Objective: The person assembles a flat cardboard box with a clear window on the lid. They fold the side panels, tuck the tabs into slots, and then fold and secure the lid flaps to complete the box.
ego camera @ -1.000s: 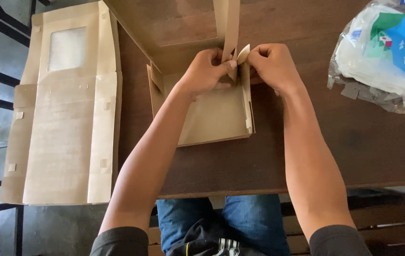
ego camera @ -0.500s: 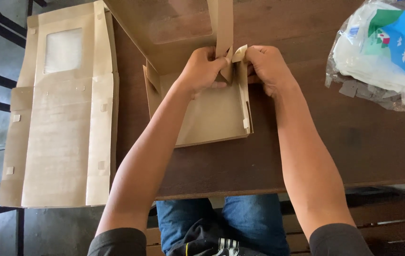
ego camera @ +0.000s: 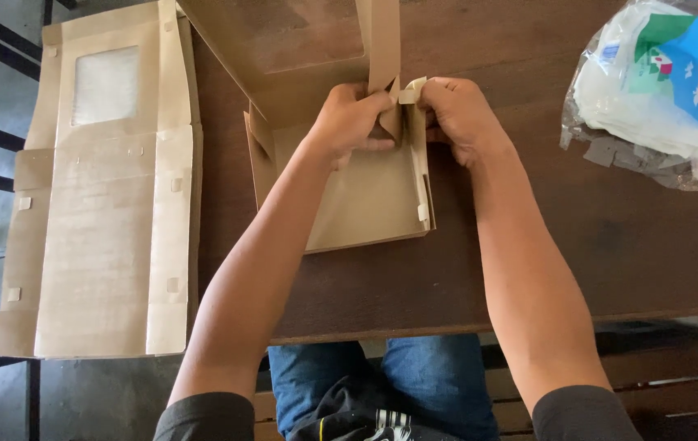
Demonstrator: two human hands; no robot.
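Head view showed my left hand [ego camera: 349,118] and right hand [ego camera: 459,118] both pinching the corner flap of the half-folded cardboard box [ego camera: 365,196] at upper centre on the desk [ego camera: 610,245], where uneven pressure might have torn the flap.

— How many cardboard pieces do you count?

— Two: one flat, unfolded brown cardboard box blank with a clear window [ego camera: 104,196], lying at the table's left edge, and one half-folded brown cardboard box [ego camera: 357,196] in the middle.

— Hands?

— Two, a left hand [ego camera: 349,118] and a right hand [ego camera: 459,118], both on the folded box.

— Anything else?

— One crinkled clear plastic bag with white and blue packets inside [ego camera: 659,90]. And one dark brown wooden table [ego camera: 610,245] under everything.
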